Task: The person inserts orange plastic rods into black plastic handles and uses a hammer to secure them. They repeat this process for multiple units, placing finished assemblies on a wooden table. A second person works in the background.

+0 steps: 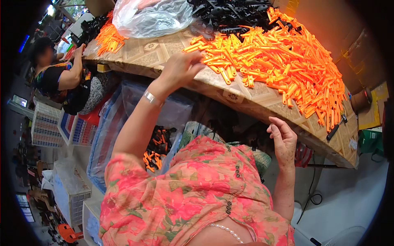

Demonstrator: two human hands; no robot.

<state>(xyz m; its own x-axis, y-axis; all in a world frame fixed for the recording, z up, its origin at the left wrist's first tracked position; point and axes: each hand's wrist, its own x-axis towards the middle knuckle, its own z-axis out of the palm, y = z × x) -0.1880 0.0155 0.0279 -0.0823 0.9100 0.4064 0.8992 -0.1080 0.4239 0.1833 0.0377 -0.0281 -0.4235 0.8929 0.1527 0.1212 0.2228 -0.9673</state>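
Observation:
A large heap of slim orange plastic pieces (283, 61) lies on the table, spreading toward its right end. At the heap's left edge is my left hand (180, 69), with thumb and fingers apart; nothing shows in it. My right hand (284, 141) is raised just in front of the table's near edge, below the heap. Its fingers are loosely bent and I see nothing held there. A heap of black plastic parts (230, 14) sits behind the orange pieces. Below my left forearm, a large lined bag (108, 139) contains mixed orange and black pieces (158, 149).
The table (143, 51) has a patterned cover and a curved near edge. A clear plastic bag (152, 18) and a smaller orange pile (110, 39) lie farther left. Another person (61, 78) sits there. A black-handled tool (336, 128) rests at the right end. Crates (47, 125) stand left.

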